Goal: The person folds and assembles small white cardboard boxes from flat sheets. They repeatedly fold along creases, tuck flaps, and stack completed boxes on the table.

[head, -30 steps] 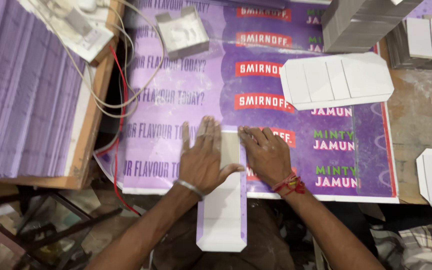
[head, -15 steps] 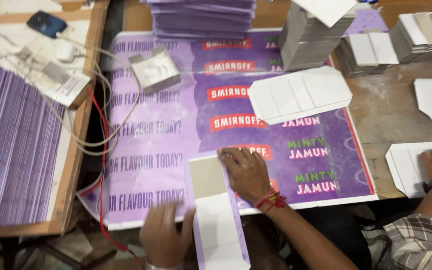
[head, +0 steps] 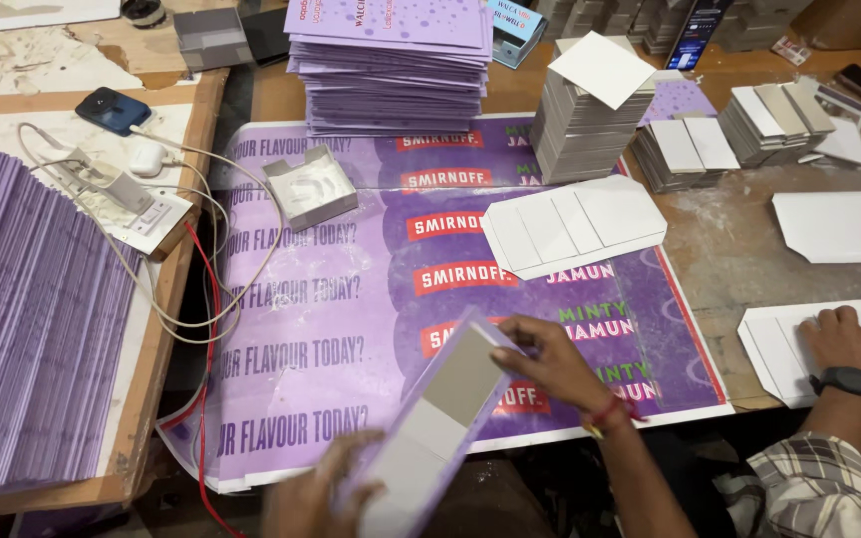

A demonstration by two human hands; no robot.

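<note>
From the head view, both hands lift a long purple card [head: 430, 423] off the purple sheet [head: 351, 299]: the left hand [head: 316, 498] grips its near end and the right hand [head: 550, 364] pinches its far corner. It slants from near-left up to far-right, grey side up. I think it must next be carried flat to a pile, without bending.

Bare purple sheet [head: 331, 329] lies open ahead of my hands, between the small folded tray [head: 309, 187] and the flat white card stack [head: 572, 225]. Cables [head: 191, 289] hem my left; a co-worker's hand [head: 842, 341] blocks the right.
</note>
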